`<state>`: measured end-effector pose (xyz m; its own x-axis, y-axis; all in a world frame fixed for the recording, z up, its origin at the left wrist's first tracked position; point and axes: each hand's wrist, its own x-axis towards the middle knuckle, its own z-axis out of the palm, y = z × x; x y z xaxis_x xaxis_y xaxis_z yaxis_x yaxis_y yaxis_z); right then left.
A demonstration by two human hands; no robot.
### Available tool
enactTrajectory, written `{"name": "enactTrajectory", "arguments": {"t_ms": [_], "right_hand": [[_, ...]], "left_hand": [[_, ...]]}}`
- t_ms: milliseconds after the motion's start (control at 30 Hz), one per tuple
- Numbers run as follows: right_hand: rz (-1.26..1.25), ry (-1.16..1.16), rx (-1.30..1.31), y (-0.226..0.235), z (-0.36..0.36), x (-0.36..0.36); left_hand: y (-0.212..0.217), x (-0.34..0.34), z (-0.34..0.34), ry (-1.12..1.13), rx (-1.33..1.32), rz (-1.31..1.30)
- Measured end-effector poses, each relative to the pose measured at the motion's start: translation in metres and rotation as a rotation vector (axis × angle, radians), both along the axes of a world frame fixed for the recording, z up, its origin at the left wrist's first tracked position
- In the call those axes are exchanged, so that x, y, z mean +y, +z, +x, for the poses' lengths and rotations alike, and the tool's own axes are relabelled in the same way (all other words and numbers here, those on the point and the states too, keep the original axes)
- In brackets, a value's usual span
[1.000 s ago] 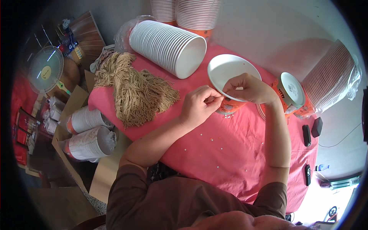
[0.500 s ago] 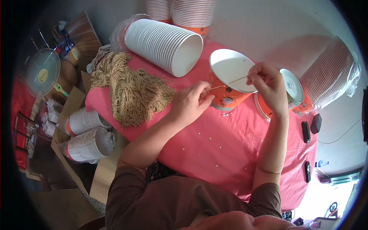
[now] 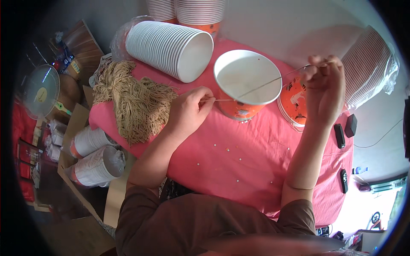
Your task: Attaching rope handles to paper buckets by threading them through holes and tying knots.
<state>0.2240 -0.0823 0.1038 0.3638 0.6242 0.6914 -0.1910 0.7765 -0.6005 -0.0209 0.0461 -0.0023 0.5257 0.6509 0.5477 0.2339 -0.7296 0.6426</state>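
A white paper bucket (image 3: 247, 77) with an orange printed outside stands upright near the middle of the table. My left hand (image 3: 191, 110) is just left of it, thumb and fingertips pinched on a tan cord (image 3: 222, 100) that runs to the bucket's near side below the rim. A thin, darker strand (image 3: 273, 81) slants from there across the mouth, up to my right hand (image 3: 325, 85). That hand is raised right of the bucket, fingers closed on the strand and slightly blurred. A bundle of tan cords (image 3: 132, 102) lies left of my left hand.
A long stack of nested white buckets (image 3: 166, 47) lies behind; more stand at the back. A wrapped stack (image 3: 369, 68) and an orange-printed stack (image 3: 292, 100) are at right. Small beads (image 3: 240, 159) dot the red cloth. A cardboard box (image 3: 77, 179) with wrapped buckets is at left.
My right hand has moved up and right, drawing out a longer length of strand over the bucket. My left hand has shifted slightly left. The whole view has shifted a little.
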Motion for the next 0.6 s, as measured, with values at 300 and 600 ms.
{"name": "enactTrajectory", "arguments": {"t_ms": [300, 600], "right_hand": [[0.352, -0.091, -0.048, 0.02, 0.013, -0.04], [0.362, -0.067, -0.089, 0.038, -0.013, -0.085]], "left_hand": [[0.002, 0.001, -0.005, -0.437, -0.064, -0.57], [0.009, 0.008, -0.013, -0.806, -0.285, -0.938]]}}
